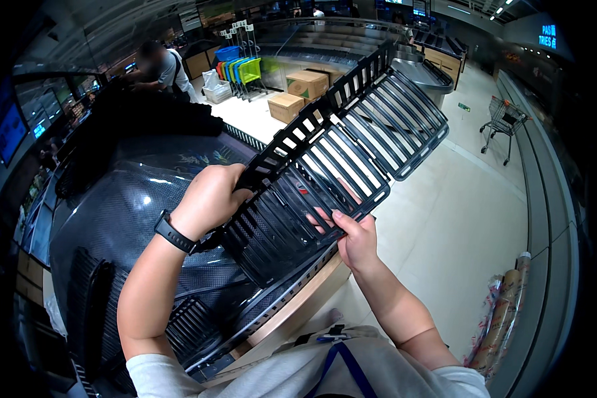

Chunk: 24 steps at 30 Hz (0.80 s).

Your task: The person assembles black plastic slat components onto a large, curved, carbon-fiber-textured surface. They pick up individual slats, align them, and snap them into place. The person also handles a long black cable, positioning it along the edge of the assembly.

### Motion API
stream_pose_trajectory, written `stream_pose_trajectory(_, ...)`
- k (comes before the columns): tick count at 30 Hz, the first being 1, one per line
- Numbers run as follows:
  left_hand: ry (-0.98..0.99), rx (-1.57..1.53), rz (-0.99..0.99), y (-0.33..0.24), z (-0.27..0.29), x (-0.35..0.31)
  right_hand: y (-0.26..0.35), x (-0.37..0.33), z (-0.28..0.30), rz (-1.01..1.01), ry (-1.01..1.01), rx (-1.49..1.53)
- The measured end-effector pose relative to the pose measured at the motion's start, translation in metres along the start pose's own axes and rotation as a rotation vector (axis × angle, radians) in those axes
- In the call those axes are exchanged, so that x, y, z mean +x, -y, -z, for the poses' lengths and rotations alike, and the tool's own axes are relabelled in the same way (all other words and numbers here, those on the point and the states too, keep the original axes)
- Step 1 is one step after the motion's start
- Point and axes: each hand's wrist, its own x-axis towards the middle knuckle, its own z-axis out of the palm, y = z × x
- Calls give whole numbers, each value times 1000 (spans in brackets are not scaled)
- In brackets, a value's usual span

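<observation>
A long black plastic slatted rack (387, 129), made of several grid panels with an upright slotted fence along its far edge, is held up slantwise in front of me. My left hand (209, 196) is closed round the fence near the rack's left end. My right hand (357, 244) pinches the near edge, thumb on top and fingers showing through the slats beneath. Below and left of the rack lies a display counter covered in black mesh (136, 192). Another black slatted piece (191, 325) rests on the counter near my left forearm.
The counter has a curved wooden edge (305, 292) close to my body. Cardboard boxes (306, 85) and colourful folding carts (249, 69) stand beyond it. At right are a shopping cart (504, 119) and wrapped rolls (504, 312) by the wall. A person (172, 73) leans at far left.
</observation>
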Motion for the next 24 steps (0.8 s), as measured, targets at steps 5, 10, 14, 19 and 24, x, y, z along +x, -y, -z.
stream_pose_trajectory(5,148,-24,-206,11,-8,-6,14,24,11,-27,-10,-24)
stream_pose_trajectory(10,88,-186,-69,16,-10,8,9,44,9,18,-106,-20)
stream_pose_trajectory(14,77,-239,149,17,-1,18,2,50,4,60,-67,8)
stream_pose_trajectory(19,-11,-123,71,8,-5,29,3,63,8,74,22,112)
stream_pose_trajectory(24,-94,-56,-8,-2,-8,37,6,81,9,-11,77,166)
